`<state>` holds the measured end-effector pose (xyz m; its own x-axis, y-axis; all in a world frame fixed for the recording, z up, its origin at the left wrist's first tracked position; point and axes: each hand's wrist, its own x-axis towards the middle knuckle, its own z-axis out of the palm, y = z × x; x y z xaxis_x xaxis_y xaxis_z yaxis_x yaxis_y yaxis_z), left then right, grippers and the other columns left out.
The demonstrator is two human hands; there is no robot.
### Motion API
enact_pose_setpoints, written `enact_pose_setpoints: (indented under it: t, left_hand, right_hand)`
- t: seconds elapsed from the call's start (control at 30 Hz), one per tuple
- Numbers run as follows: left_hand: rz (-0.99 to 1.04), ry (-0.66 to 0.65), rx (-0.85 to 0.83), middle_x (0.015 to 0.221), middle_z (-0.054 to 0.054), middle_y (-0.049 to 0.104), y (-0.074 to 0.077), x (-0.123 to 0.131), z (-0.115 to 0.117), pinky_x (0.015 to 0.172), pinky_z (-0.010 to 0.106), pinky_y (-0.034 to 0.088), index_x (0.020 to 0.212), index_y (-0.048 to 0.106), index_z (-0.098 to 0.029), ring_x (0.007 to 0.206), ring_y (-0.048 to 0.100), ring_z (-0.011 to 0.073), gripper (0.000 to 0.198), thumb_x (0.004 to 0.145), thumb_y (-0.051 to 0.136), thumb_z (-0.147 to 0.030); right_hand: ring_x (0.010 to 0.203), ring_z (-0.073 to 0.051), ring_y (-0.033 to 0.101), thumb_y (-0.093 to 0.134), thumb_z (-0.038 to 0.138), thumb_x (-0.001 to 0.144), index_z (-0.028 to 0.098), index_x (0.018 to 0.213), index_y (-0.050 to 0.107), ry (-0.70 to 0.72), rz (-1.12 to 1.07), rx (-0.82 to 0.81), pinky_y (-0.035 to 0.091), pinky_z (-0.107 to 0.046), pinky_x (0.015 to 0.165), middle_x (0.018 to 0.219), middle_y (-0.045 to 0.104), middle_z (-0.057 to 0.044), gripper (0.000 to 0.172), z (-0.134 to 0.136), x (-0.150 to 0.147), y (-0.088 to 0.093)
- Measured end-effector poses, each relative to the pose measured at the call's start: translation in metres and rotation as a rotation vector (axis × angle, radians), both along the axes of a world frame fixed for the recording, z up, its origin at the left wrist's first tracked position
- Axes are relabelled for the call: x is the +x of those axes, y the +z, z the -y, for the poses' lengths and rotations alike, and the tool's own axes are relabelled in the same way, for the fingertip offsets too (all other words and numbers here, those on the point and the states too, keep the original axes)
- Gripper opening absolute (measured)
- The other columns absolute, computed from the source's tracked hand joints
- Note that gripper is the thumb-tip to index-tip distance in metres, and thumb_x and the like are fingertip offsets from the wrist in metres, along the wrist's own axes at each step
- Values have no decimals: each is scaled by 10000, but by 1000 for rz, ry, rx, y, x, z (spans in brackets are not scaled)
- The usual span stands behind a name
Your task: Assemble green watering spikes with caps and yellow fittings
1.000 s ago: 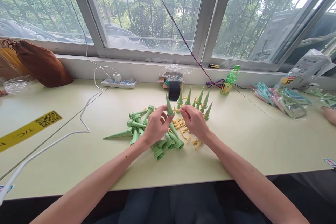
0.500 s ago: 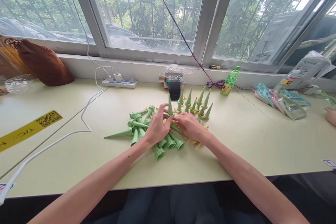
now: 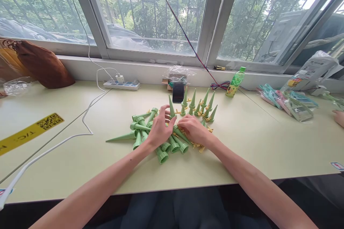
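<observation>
My left hand (image 3: 161, 128) is closed around the base of a green plastic watering spike (image 3: 171, 107), which points up with a slight lean to the left. Beside it, my right hand (image 3: 194, 128) has its fingertips pinched together, and what is between them is hidden. A loose pile of green spikes (image 3: 139, 126) lies around and under my left hand, several with their threaded open ends facing me. Behind my right hand, several spikes (image 3: 192, 107) stand upright with small yellow valves attached. More yellow valves (image 3: 202, 148) lie beside my right wrist, partly covered by it.
A phone (image 3: 177, 93) leans on a box at the back. Also there are a green drink bottle (image 3: 234, 83), a power strip (image 3: 122, 84) with a white cable, and bagged pastel items (image 3: 290, 102). Another person's hand (image 3: 338, 118) shows at the right edge.
The spike in my left hand has shifted slightly left and tilted. My right hand has come apart from it, moving a little down and leaving a gap between the hands.
</observation>
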<state>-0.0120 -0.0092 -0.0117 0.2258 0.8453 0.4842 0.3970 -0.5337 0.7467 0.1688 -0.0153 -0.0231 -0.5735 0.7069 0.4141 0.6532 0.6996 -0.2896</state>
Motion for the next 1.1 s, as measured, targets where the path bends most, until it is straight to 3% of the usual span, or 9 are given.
enact_pose_setpoints:
  t: [0.33,0.8,1.1]
  left_hand:
    - [-4,0,-25,989,49,647,-1,1,0,662,288,526,1240,408,-233,785,649,162,377,908,567,-314]
    - [1,0,-28,988,44,654,0,1,2,706,311,538,1230,415,-234,799,660,170,372,902,570,-315]
    - [1,6,-35,994,38,652,0,1,2,650,275,516,1234,414,-242,800,659,164,372,904,568,-318]
  right_hand:
    - [773,-172,477,485,-49,816,155,749,638,8,-49,27,436,-298,738,841,670,-66,264,-2,-2,-2]
    - [900,-203,581,510,-13,852,140,911,687,-70,-127,-12,508,-328,806,975,676,-110,241,-5,-3,-9]
    - [944,-219,621,587,45,853,152,972,671,-134,-199,7,515,-352,825,993,659,-109,181,-4,-4,-8]
